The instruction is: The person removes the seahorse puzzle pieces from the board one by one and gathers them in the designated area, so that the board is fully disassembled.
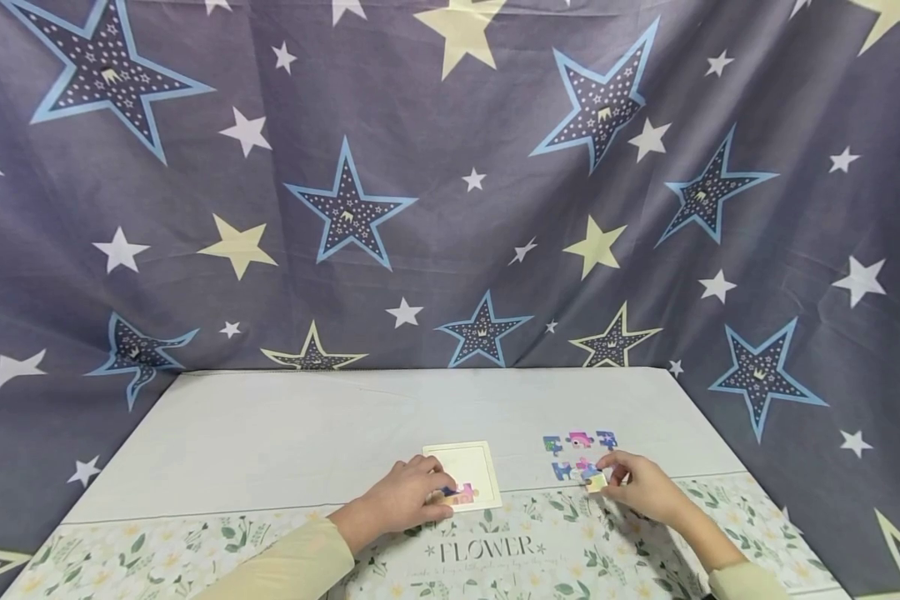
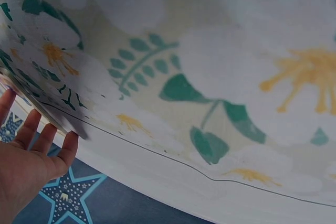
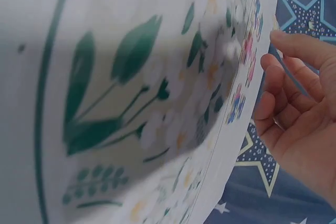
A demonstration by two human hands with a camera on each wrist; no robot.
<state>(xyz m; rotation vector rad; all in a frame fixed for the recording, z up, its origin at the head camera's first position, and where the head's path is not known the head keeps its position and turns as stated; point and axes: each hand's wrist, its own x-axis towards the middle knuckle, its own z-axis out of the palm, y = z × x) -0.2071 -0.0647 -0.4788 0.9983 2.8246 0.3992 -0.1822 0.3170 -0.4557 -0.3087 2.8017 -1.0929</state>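
A cream square puzzle tray (image 1: 492, 479) lies on the table with a few joined pieces (image 1: 465, 493) along its bottom. My left hand (image 1: 412, 493) rests at the tray's lower left, its fingers over that corner and partly hiding the pieces. In the left wrist view, the fingertips touch the tray's edge (image 2: 50, 116). To the right, my right hand (image 1: 645, 487) pinches a yellow-green jigsaw puzzle piece (image 1: 596, 482) between thumb and fingers, low over the table. Just beyond it lie loose pieces, among them a pink one (image 1: 580, 439) and a blue one (image 1: 562, 471).
The table has a white cloth (image 1: 307, 433) at the back and a floral printed band (image 1: 487, 550) with the word FLOWER nearer me. A dark star-patterned curtain (image 1: 450, 208) hangs behind the table and down both sides.
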